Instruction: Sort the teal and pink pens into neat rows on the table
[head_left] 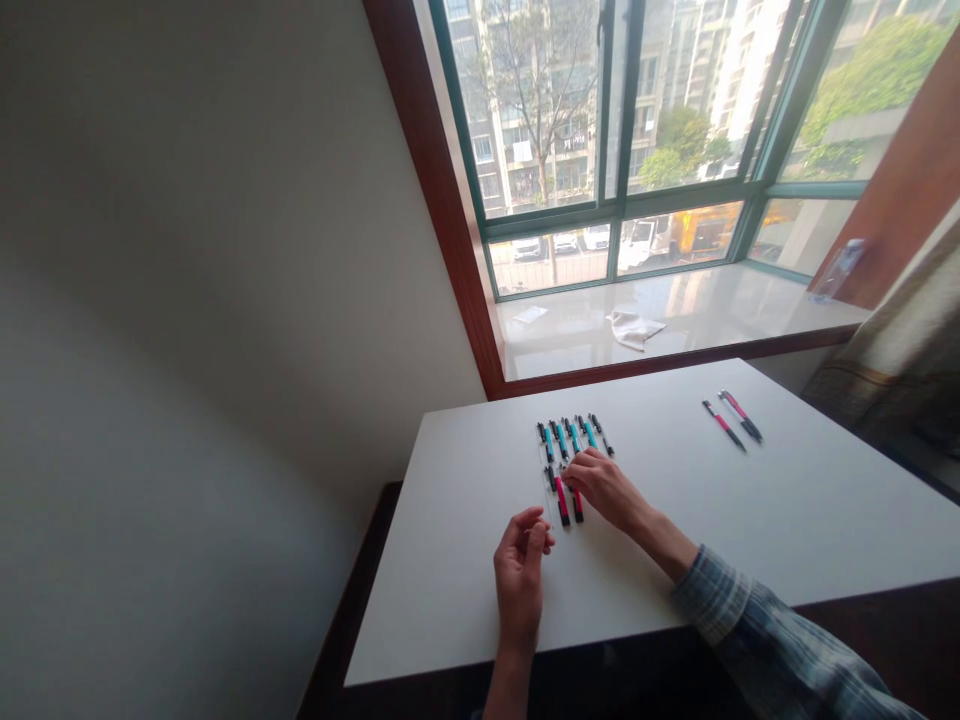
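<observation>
My right hand [604,488] reaches over the upper end of a pink pen barrel [577,505] with a black end, its fingers pinched together. What lies between those fingertips is hidden. My left hand [520,565] is just left of the pen parts, with fingers curled in and the thumb against them. Whether it holds anything small cannot be made out. Another pink pen barrel [562,502] lies parallel, beside a short black part [550,478] and a thin clear piece. Behind these is a row of teal pen barrels [562,440] alternating with several black pen parts [595,423].
Pink-and-black pens [724,425] lie at the far right of the white table [450,600]. Behind the table, a windowsill [570,350] holds a white cloth [635,329] and a clear bottle [838,270]. A wall [225,350] stands on the left, a curtain [877,350] on the right.
</observation>
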